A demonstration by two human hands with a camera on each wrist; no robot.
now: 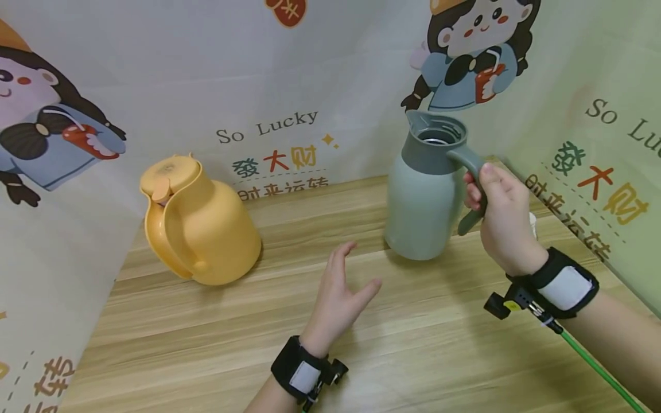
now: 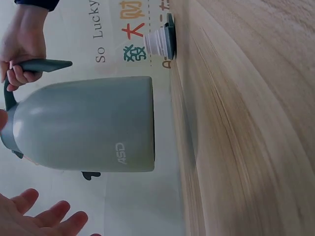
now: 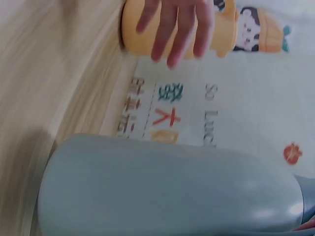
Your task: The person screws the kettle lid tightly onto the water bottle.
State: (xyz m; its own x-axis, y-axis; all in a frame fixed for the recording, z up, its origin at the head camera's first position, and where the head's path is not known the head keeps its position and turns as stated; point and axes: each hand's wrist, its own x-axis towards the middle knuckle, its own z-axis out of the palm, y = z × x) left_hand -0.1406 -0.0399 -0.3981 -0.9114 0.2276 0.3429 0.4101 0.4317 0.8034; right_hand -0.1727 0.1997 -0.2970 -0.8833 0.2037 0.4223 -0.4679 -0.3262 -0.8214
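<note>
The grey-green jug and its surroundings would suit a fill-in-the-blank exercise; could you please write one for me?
The right grip holds the grey-green jug by its ____.
In the left wrist view, the letters on this jug read ____.
In the head view, the yellow jug is to the ____ of the grey-green one.
The left grip is holding ____.

Missing words: handle, ASD, left, nothing.

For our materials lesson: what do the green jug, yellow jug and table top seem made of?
Green jug: satin, perhaps painted metal or plastic; soft highlights.
Yellow jug: probably plastic, softly glossy; pale sheen, moulded-looking curves.
Table top: wood or wood-look laminate, fairly matte; streaky grain.
</note>
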